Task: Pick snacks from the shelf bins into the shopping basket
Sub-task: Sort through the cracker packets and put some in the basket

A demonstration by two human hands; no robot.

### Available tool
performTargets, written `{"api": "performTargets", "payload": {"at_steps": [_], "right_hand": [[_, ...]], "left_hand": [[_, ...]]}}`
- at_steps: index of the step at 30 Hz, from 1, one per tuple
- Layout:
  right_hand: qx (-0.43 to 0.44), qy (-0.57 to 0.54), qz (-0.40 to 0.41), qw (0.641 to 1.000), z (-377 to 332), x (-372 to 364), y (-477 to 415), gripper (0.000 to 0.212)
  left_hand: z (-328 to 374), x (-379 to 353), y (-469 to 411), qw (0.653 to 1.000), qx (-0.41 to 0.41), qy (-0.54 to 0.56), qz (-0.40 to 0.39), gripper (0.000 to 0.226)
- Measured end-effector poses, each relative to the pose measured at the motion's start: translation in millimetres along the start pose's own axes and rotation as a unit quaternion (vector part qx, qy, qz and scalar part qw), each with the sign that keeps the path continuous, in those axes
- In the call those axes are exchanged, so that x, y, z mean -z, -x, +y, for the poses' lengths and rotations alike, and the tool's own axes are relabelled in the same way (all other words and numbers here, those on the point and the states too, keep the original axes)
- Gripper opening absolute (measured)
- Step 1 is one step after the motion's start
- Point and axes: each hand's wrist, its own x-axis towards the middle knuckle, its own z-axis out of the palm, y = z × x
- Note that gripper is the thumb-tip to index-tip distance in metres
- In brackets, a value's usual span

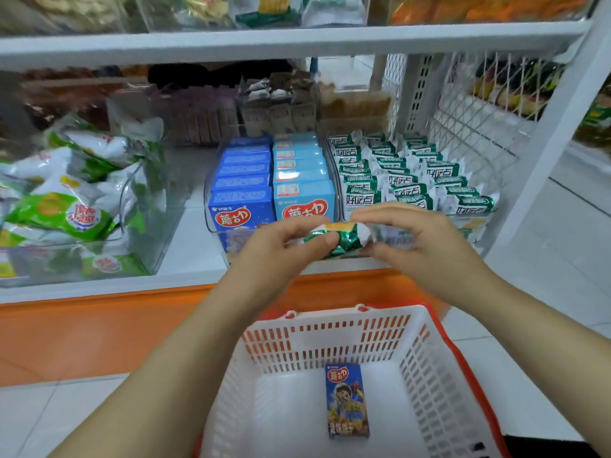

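Packet (340, 241) sits at frame centre, just above the basket (330, 328). Left hand (287, 242) and right hand (416, 239) pinch its ends with curled fingers, probably steadying it for a drop beside the box (347, 401).

green packet (344, 241): partly covered by fingers of the left hand (281, 246) and right hand (413, 239); print unreadable.
basket (429, 391): near side cut off by the bottom edge; left wall hidden behind the left forearm.
top-shelf goods (264, 8): cut off by the top edge, blurred.
back-row packs (205, 117): dim, blurred, labels illegible.
green-and-white bags (59, 206): cut off at the left edge.
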Motion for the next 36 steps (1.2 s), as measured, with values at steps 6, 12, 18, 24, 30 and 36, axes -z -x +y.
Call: {"api": "performTargets", "payload": {"at_steps": [6,12,18,24,30,36], "right_hand": [[-0.06,0.211,-0.002,0.976,45.5,11.9,-55.0,0.044],[-0.081,0.34,-0.066,0.935,81.6,10.3,-82.2,0.048],[-0.065,0.368,-0.101,0.922,78.5,13.0,-97.0,0.047],[-0.089,0.126,0.151,0.976,54.3,33.6,-80.4,0.032],[-0.161,-0.102,0.08,0.978,6.5,28.1,-10.5,0.026],[-0.255,-0.269,-0.011,0.929,-6.3,5.4,51.6,0.038]], "left_hand": [[10.8,12.9,-55.8,0.931,-0.103,-0.172,0.306,0.035],[3.0,9.5,-89.6,0.868,-0.082,-0.398,0.285,0.037],[-6.8,6.6,-83.9,0.842,-0.045,-0.487,0.228,0.052],[9.2,3.5,-63.0,0.858,-0.092,-0.438,0.253,0.043],[21.7,-33.1,-13.7,0.937,-0.122,-0.262,0.199,0.038],[10.2,-56.7,29.1,0.993,0.036,0.093,0.055,0.02]]}}
